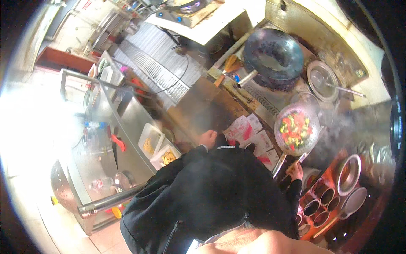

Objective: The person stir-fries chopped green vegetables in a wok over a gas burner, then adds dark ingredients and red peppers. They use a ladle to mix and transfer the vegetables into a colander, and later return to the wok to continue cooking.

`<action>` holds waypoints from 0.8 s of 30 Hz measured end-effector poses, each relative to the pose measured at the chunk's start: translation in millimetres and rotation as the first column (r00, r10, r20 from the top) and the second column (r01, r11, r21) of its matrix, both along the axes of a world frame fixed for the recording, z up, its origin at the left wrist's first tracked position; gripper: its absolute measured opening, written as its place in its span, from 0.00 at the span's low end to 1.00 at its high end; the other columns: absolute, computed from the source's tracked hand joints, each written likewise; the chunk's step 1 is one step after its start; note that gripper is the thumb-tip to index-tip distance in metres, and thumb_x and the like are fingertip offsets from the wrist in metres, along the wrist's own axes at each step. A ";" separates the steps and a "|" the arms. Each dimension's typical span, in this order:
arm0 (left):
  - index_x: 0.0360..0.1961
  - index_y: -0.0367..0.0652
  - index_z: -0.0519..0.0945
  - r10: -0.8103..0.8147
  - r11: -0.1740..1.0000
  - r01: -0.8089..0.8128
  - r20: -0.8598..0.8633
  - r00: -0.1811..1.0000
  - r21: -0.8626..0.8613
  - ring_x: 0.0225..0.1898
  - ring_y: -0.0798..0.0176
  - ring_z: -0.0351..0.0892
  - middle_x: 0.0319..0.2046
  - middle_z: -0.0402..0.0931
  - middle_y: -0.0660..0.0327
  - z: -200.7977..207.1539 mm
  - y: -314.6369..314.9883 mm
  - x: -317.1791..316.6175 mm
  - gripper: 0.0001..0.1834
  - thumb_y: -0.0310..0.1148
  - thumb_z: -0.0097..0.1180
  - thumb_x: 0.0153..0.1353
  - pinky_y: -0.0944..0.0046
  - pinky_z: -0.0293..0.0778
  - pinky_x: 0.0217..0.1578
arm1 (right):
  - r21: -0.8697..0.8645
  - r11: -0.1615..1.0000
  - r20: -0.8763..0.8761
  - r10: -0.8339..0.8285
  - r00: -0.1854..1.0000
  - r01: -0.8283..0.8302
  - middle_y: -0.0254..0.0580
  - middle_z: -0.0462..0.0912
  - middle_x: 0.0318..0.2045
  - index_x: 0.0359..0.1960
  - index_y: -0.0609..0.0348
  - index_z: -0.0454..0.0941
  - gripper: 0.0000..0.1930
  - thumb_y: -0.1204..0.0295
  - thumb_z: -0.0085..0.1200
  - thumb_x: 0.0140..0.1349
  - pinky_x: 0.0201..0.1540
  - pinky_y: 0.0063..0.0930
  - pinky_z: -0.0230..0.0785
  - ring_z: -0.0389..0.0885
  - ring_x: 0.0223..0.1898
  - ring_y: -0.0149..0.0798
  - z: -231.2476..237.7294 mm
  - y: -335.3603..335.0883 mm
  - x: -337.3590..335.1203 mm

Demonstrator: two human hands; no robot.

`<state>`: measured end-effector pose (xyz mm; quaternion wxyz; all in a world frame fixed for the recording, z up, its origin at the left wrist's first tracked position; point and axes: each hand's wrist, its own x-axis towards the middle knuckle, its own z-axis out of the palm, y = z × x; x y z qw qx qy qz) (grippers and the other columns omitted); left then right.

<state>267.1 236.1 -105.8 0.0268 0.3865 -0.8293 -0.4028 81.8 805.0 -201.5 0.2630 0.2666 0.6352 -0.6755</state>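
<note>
My right hand [297,171] is closed round the handle end of a long-handled metal utensil [303,157], whose far end I cannot make out. The utensil runs along the right side of a round silvery pan [279,134] with a speckled, perhaps perforated, surface. Chopped red and green peppers [295,129] lie in the pan. A hollow metal handle [278,166] sticks out below it, left of my right hand. In front of my waist, my left hand [208,137] is curled into a loose fist, with nothing visible in it.
A dark wok [274,55] sits on the range beyond the pan, beside a metal bowl with a ladle [322,80]. Seasoning pots [311,207] fill a rack at right. White containers of food [165,156] stand at left. Steam drifts right; a burner [190,7] flames at the back.
</note>
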 end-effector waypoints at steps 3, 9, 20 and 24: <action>0.35 0.38 0.79 0.010 1.000 -0.009 -0.018 1.000 0.025 0.36 0.46 0.81 0.31 0.80 0.46 6.5 -7.0 -6.8 0.19 0.46 0.51 0.66 0.53 0.73 0.37 | -0.096 0.995 -0.037 -0.023 0.999 0.020 0.40 0.80 0.48 0.64 0.55 0.70 0.25 0.64 0.57 0.67 0.38 0.33 0.76 0.82 0.43 0.37 -1.0 8.7 -3.9; 0.38 0.40 0.81 0.044 0.998 -0.045 0.032 0.999 0.032 0.38 0.44 0.82 0.33 0.81 0.46 -1.0 -49.2 -6.9 0.19 0.46 0.50 0.66 0.51 0.75 0.40 | 0.495 0.837 -0.518 0.068 0.853 0.235 0.46 0.83 0.43 0.54 0.68 0.76 0.18 0.69 0.57 0.66 0.48 0.31 0.74 0.80 0.43 0.38 106.5 -21.7 -67.4; 0.43 0.43 0.82 0.124 0.992 -0.119 -0.129 0.984 0.045 0.45 0.46 0.80 0.41 0.82 0.50 -37.0 -275.1 0.3 0.12 0.35 0.56 0.60 0.51 0.76 0.47 | 0.423 0.659 -0.700 0.673 0.237 -0.621 0.41 0.83 0.43 0.56 0.64 0.75 0.19 0.77 0.58 0.62 0.46 0.25 0.74 0.82 0.41 0.32 300.5 -587.7 -79.0; 0.46 0.44 0.82 0.242 0.950 -0.259 -0.114 0.964 -0.174 0.45 0.44 0.80 0.42 0.82 0.50 -9.5 -374.6 14.4 0.15 0.31 0.53 0.59 0.49 0.75 0.48 | 0.456 0.386 -0.673 0.739 -0.027 -0.802 0.43 0.83 0.43 0.57 0.63 0.75 0.22 0.77 0.59 0.59 0.33 0.23 0.72 0.79 0.30 0.29 312.2 -735.2 -66.2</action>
